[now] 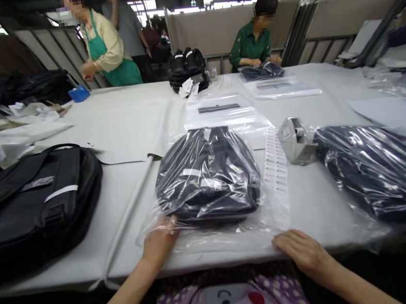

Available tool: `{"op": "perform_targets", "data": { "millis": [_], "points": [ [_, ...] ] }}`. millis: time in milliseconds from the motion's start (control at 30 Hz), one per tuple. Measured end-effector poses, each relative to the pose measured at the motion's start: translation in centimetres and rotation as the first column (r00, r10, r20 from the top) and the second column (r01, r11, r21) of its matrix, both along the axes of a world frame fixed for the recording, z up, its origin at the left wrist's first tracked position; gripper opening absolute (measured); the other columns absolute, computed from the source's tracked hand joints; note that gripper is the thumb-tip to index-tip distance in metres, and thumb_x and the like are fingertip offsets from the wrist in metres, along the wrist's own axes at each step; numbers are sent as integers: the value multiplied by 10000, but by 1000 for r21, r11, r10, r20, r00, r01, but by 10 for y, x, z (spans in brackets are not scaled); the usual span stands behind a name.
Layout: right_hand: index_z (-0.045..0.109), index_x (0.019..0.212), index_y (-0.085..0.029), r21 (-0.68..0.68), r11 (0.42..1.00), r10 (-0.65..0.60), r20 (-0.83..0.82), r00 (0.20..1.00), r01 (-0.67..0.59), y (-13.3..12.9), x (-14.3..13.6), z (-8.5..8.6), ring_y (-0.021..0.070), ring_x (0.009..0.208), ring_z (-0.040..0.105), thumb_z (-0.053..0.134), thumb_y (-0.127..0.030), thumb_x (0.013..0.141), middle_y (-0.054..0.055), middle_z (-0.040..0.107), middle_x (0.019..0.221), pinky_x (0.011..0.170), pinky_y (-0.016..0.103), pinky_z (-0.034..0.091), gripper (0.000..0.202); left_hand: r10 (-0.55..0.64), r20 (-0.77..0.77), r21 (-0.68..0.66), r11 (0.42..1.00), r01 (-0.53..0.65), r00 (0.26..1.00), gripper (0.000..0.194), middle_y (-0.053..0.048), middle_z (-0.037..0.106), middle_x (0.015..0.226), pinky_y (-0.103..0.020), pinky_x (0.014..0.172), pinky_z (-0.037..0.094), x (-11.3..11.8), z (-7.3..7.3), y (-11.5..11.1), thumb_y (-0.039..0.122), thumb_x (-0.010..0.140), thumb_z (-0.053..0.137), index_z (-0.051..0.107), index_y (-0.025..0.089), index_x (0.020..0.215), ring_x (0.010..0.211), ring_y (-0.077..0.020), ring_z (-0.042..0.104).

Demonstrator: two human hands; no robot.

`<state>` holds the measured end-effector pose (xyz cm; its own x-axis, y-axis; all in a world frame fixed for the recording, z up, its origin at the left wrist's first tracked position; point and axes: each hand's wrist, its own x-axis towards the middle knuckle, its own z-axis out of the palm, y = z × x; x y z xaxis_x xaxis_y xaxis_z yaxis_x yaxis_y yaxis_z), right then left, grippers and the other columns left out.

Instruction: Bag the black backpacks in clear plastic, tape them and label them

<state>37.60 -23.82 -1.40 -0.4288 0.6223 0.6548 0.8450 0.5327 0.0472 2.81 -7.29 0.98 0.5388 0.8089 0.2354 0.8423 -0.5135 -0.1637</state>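
A black backpack in a clear plastic bag lies on the white table in front of me. My left hand is at the bag's lower left corner, its fingers closed on the plastic near the backpack's edge. At the bag's lower right corner, by the table's front edge, my right hand has its fingers bent together on the clear film. A sheet of printed labels lies to the right of the backpack, partly under the plastic.
Unwrapped black backpacks are piled at the left, bagged ones at the right. A grey tape dispenser stands beside the labels. More clear bags lie beyond. People stand across the table, near a backpack stack.
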Motion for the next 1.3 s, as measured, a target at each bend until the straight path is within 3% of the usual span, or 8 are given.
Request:
{"op": "perform_targets", "data": {
  "millis": [200,367,500,700,867,1033,1200,1300],
  "points": [
    [569,1148,-126,-95,969,-225,41,973,228,-14,-12,-15,264,1055,540,470,-136,865,147,615,1127,928,475,378,299,-250,10,65,966,248,968,232,-113,615,907,-333,697,494,15,-14,-7,327,890,497,614,171,1016,799,-226,606],
    [604,1045,-116,-56,996,-71,84,994,76,5,-60,-17,220,881,555,359,-114,897,122,637,956,850,416,390,286,-672,-121,187,707,682,730,387,-84,596,1115,-297,851,444,41,-15,-12,140,894,433,480,194,1274,933,-169,564],
    [610,975,-117,-7,998,-63,51,997,63,25,-85,-24,197,750,528,339,-135,919,104,605,836,750,375,397,277,-723,-201,331,585,741,661,362,-18,456,1350,-292,962,363,63,-3,-7,247,918,452,475,283,1277,1109,-160,457],
    [607,839,-158,3,973,-230,-52,972,230,53,-99,-36,206,651,493,502,-198,875,63,550,692,588,324,359,118,-678,-227,150,685,713,699,423,2,312,1458,-433,947,377,84,14,4,275,919,459,384,392,1318,1161,-256,462],
    [522,694,-179,-3,984,-179,-85,980,180,60,-102,-30,178,635,503,389,-121,900,39,538,656,600,312,379,252,-694,-223,167,665,728,685,396,16,308,1463,-458,1004,323,92,13,5,259,936,418,392,380,1312,1158,-235,477],
    [541,747,-157,-18,1000,8,-160,987,-11,42,-105,-28,164,617,549,328,-70,888,48,584,647,587,302,459,270,-664,-172,173,707,685,728,374,-17,336,1450,-531,1008,283,104,-2,3,264,936,423,424,374,1293,1144,-250,492],
    [597,868,-113,16,999,-37,-208,977,41,17,-107,-46,229,909,633,392,-60,867,138,681,924,785,372,544,212,-677,-64,190,713,675,733,328,-28,363,1432,-618,987,236,118,-20,8,270,924,456,486,367,1236,1161,-284,469],
    [607,1003,-92,7,999,-31,-129,991,33,1,-98,-45,262,980,621,442,-115,874,163,671,1008,802,400,553,210,-711,-20,182,688,702,702,313,-80,412,1392,-561,999,260,110,-12,-2,251,908,482,518,316,1211,1180,-281,453]
  ]
}}
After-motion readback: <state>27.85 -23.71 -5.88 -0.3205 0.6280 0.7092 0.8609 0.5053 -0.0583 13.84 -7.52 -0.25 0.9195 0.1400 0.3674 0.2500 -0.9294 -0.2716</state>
